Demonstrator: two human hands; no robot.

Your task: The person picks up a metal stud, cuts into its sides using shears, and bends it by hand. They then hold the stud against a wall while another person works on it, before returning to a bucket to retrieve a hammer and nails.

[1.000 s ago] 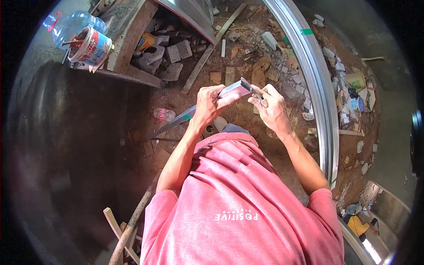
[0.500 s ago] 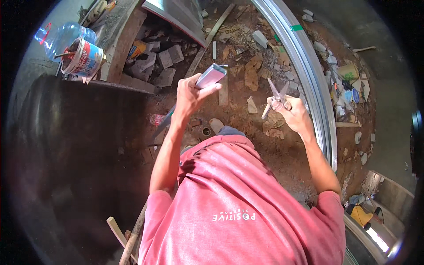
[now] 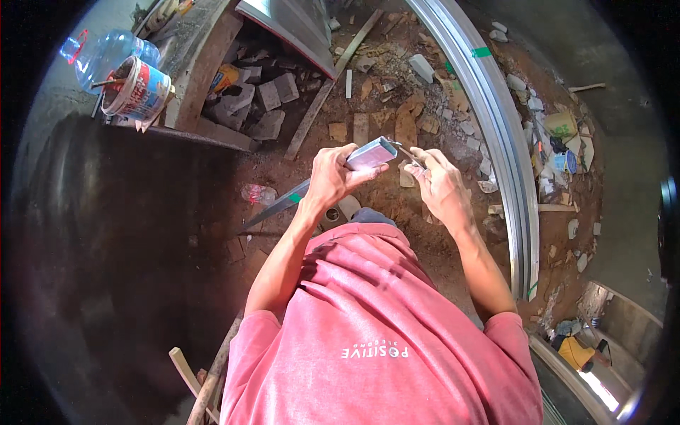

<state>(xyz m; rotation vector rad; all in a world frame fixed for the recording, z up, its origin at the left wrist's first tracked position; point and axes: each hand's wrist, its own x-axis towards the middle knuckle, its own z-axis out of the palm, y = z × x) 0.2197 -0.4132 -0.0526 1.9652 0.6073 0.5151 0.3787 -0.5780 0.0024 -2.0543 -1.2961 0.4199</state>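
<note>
My left hand (image 3: 330,176) is wrapped round a silvery metal channel (image 3: 370,155), its open end tilted up and to the right. Behind my left wrist runs a grey metal length (image 3: 273,207) with green tape; whether it is part of the same channel is hidden. My right hand (image 3: 444,188) is closed on a pair of metal snips (image 3: 409,154). The tips of the snips are at the channel's open end, touching it or very close. My fingers cover most of the snips' handles.
Long metal channels (image 3: 504,127) curve along the right side. Rubble and cardboard scraps (image 3: 407,117) litter the dirt floor. At upper left, a paint bucket (image 3: 138,92) and a clear plastic jug (image 3: 113,57) stand by a ledge (image 3: 195,71). Wooden sticks (image 3: 205,389) lean at lower left.
My right hand has moved left with the snips, bringing them to the channel's end. The snips' blades were spread before. My left hand has shifted right and slightly down with the channel.
</note>
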